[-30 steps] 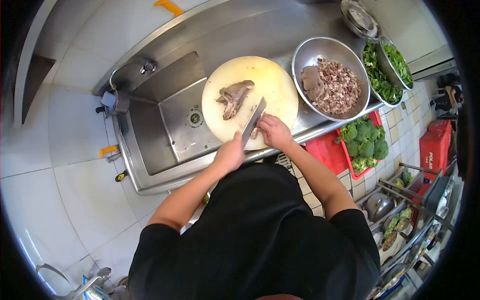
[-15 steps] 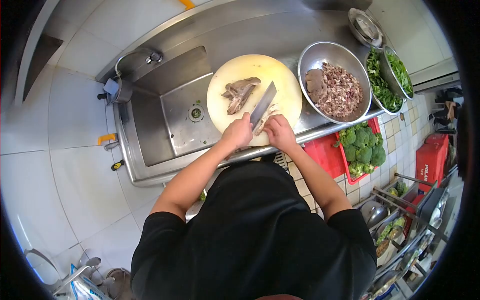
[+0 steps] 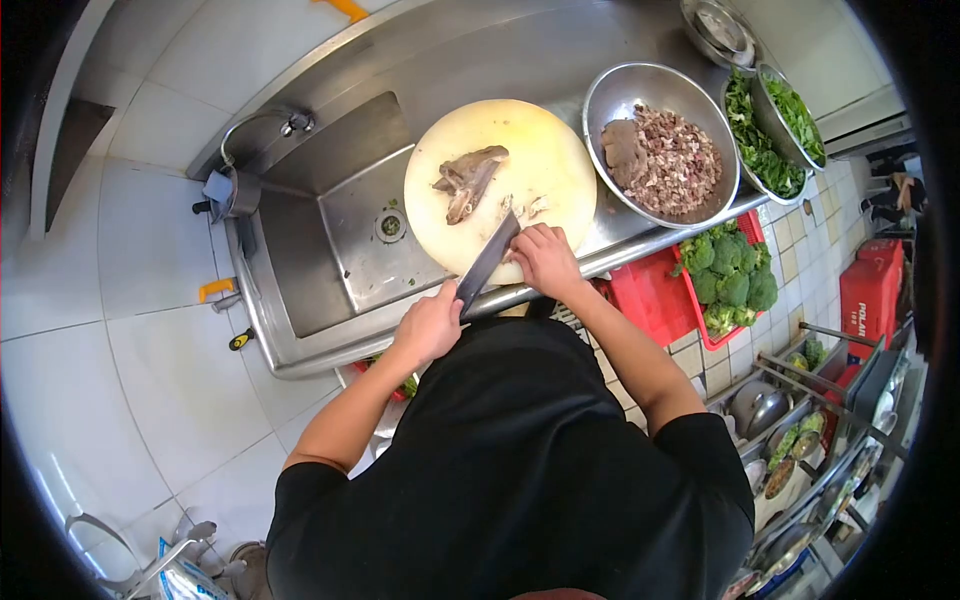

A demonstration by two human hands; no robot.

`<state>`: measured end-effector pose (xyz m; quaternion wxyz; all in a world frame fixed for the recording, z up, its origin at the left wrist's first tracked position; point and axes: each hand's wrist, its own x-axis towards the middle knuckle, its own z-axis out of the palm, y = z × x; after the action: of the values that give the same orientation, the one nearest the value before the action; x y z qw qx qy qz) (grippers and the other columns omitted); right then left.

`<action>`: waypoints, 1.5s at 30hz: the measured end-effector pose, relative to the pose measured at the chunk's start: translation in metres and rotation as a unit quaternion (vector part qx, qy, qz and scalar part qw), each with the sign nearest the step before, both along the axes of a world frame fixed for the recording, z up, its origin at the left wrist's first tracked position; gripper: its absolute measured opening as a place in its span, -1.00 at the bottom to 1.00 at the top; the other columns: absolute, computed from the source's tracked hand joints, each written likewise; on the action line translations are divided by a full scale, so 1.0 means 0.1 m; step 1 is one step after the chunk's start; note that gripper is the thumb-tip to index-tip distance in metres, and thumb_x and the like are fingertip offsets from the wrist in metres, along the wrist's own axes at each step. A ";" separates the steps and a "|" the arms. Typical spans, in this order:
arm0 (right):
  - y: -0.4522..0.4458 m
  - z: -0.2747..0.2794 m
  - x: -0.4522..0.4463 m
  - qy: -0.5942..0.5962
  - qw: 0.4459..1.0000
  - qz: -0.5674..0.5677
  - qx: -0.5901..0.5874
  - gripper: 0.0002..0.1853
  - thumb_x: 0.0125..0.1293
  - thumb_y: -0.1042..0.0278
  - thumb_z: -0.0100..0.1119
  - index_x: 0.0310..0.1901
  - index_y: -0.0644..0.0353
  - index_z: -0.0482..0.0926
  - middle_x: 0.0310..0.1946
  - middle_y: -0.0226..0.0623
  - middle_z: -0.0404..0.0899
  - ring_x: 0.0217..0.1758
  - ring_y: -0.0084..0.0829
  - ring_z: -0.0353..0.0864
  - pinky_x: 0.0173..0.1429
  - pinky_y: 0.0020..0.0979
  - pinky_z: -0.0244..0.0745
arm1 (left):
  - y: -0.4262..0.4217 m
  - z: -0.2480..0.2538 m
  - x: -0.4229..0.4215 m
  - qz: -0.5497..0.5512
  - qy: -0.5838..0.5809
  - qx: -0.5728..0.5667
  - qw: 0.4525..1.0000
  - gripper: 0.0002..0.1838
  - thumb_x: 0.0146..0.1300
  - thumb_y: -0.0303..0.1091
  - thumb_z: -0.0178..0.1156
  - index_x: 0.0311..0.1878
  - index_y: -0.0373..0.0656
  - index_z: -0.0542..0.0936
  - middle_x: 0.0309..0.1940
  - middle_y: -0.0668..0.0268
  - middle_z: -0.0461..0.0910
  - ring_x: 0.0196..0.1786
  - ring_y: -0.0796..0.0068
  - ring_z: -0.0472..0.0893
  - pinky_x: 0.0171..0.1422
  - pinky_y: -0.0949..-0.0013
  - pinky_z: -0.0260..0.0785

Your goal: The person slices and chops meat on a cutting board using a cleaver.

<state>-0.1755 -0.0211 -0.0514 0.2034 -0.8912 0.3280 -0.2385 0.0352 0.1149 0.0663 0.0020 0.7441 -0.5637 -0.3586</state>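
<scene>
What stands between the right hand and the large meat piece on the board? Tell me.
The knife, held in the left hand, slants between the right hand and the large meat piece; small scraps lie near its tip.

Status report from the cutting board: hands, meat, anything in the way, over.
Left hand gripping knife; right hand close beside it, grip unclear. Larger meat piece on cutting board, clear of knife. Small scraps near knife tip, possibly in the way.

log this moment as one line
left hand: grips knife | right hand: beside knife | cutting board: meat chunk, small scraps | steel bowl: chopped meat
</scene>
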 end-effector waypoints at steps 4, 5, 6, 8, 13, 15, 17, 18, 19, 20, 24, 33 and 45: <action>-0.01 -0.03 0.00 0.032 0.999 0.004 -0.010 -0.86 0.32 0.28 0.28 -0.13 0.05 0.64 -0.18 -0.37 0.60 0.05 -0.27 0.56 0.14 -0.15 0.33 | 0.01 0.12 0.06 -0.003 -0.007 0.042 0.999 -0.73 0.54 -0.24 0.08 0.11 -0.22 0.41 -0.28 -0.29 0.66 -0.12 -0.39 0.66 0.03 -0.29 0.46; 0.00 -0.05 0.00 0.035 0.999 0.004 -0.015 -0.87 0.33 0.28 0.27 -0.13 0.05 0.64 -0.18 -0.37 0.59 0.05 -0.27 0.56 0.14 -0.15 0.33 | -0.01 0.12 0.05 -0.009 -0.006 0.040 0.999 -0.73 0.54 -0.24 0.07 0.11 -0.23 0.41 -0.29 -0.28 0.67 -0.13 -0.38 0.67 0.03 -0.29 0.47; 0.00 -0.05 0.00 0.033 0.999 0.003 -0.011 -0.87 0.33 0.28 0.27 -0.14 0.05 0.65 -0.18 -0.37 0.59 0.05 -0.28 0.56 0.14 -0.15 0.33 | -0.04 0.10 0.03 -0.015 -0.005 0.038 0.999 -0.73 0.54 -0.25 0.06 0.11 -0.24 0.41 -0.29 -0.27 0.67 -0.15 -0.37 0.67 0.03 -0.28 0.48; 0.00 -0.06 0.00 0.030 1.000 -0.001 -0.003 -0.88 0.33 0.28 0.26 -0.15 0.05 0.66 -0.18 -0.38 0.59 0.06 -0.29 0.56 0.15 -0.15 0.33 | -0.08 0.08 0.03 -0.025 -0.005 0.032 0.999 -0.73 0.54 -0.25 0.06 0.10 -0.25 0.41 -0.30 -0.26 0.67 -0.16 -0.36 0.68 0.03 -0.27 0.49; 0.00 -0.08 0.01 0.039 0.999 -0.012 0.000 -0.89 0.31 0.30 0.26 -0.16 0.04 0.67 -0.17 -0.41 0.60 0.07 -0.31 0.56 0.14 -0.15 0.32 | -0.12 -0.09 -0.04 -0.021 -0.002 0.023 1.000 -0.73 0.54 -0.25 0.07 0.07 -0.29 0.41 -0.30 -0.26 0.67 -0.14 -0.37 0.69 0.03 -0.27 0.49; 0.01 -0.07 0.02 0.050 0.999 -0.015 0.005 -0.88 0.30 0.31 0.26 -0.15 0.03 0.67 -0.17 -0.42 0.59 0.07 -0.31 0.56 0.13 -0.15 0.32 | -0.24 -0.26 -0.18 -0.014 -0.006 0.010 1.000 -0.73 0.54 -0.25 0.06 0.06 -0.29 0.40 -0.29 -0.26 0.68 -0.13 -0.37 0.69 0.03 -0.27 0.49; -0.01 -0.06 0.01 0.056 0.998 -0.024 0.007 -0.87 0.29 0.32 0.26 -0.15 0.02 0.68 -0.17 -0.42 0.59 0.07 -0.31 0.56 0.12 -0.15 0.32 | -0.37 -0.34 -0.18 -0.027 -0.003 -0.003 1.000 -0.73 0.55 -0.26 0.04 0.07 -0.29 0.39 -0.29 -0.25 0.68 -0.14 -0.36 0.69 0.02 -0.29 0.50; 0.01 -0.05 0.00 0.059 0.998 -0.021 0.001 -0.87 0.28 0.33 0.26 -0.15 0.02 0.68 -0.17 -0.42 0.59 0.06 -0.31 0.56 0.12 -0.15 0.33 | -0.33 -0.29 -0.16 -0.033 -0.006 0.009 0.999 -0.73 0.55 -0.26 0.05 0.07 -0.29 0.39 -0.29 -0.25 0.68 -0.14 -0.36 0.69 0.02 -0.29 0.50; 0.03 -0.03 0.00 0.063 0.998 -0.017 -0.006 -0.87 0.28 0.33 0.26 -0.14 0.01 0.68 -0.17 -0.42 0.59 0.06 -0.31 0.56 0.12 -0.14 0.33 | -0.26 -0.19 -0.12 -0.037 -0.010 0.019 0.999 -0.73 0.55 -0.26 0.05 0.08 -0.29 0.39 -0.28 -0.26 0.68 -0.14 -0.36 0.69 0.01 -0.29 0.50; 0.03 -0.02 0.01 0.064 0.998 -0.013 -0.015 -0.86 0.27 0.34 0.25 -0.14 0.01 0.68 -0.17 -0.42 0.60 0.06 -0.31 0.56 0.12 -0.14 0.33 | -0.19 -0.13 -0.07 -0.042 -0.015 0.029 0.999 -0.73 0.55 -0.26 0.05 0.08 -0.29 0.38 -0.28 -0.26 0.68 -0.14 -0.36 0.70 0.01 -0.30 0.50; 0.05 -0.04 0.02 0.058 0.998 -0.027 -0.019 -0.84 0.26 0.35 0.24 -0.13 0.00 0.69 -0.15 -0.43 0.61 0.06 -0.28 0.57 0.12 -0.14 0.35 | -0.11 -0.35 -0.11 0.001 -0.008 0.020 1.000 -0.72 0.54 -0.25 0.07 0.08 -0.27 0.39 -0.26 -0.29 0.68 -0.14 -0.38 0.70 0.01 -0.32 0.50; -0.28 0.03 -0.11 0.028 0.989 -0.143 0.030 -0.54 0.23 0.45 0.30 0.20 0.06 0.55 0.15 -0.19 0.55 0.23 -0.09 0.53 0.26 -0.05 0.44 | -0.55 -0.12 0.11 0.045 0.010 -0.078 0.996 -0.72 0.55 -0.20 0.05 0.09 -0.22 0.43 -0.23 -0.28 0.68 -0.09 -0.39 0.67 0.05 -0.29 0.46; -1.04 0.07 -0.05 0.060 0.976 -0.146 0.149 -0.85 0.33 0.35 0.27 -0.13 0.17 0.70 -0.11 -0.12 0.72 0.04 -0.09 0.68 0.20 -0.08 0.54 | 0.04 -0.48 0.19 -0.026 0.079 -0.049 0.995 -0.69 0.52 -0.14 0.12 0.04 -0.22 0.47 -0.28 -0.27 0.67 -0.12 -0.40 0.65 0.01 -0.25 0.46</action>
<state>-0.1804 -0.1255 -0.0443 0.2772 -0.8060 0.4978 -0.1605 0.0543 0.1188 0.0179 0.0744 0.6976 -0.5976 -0.3882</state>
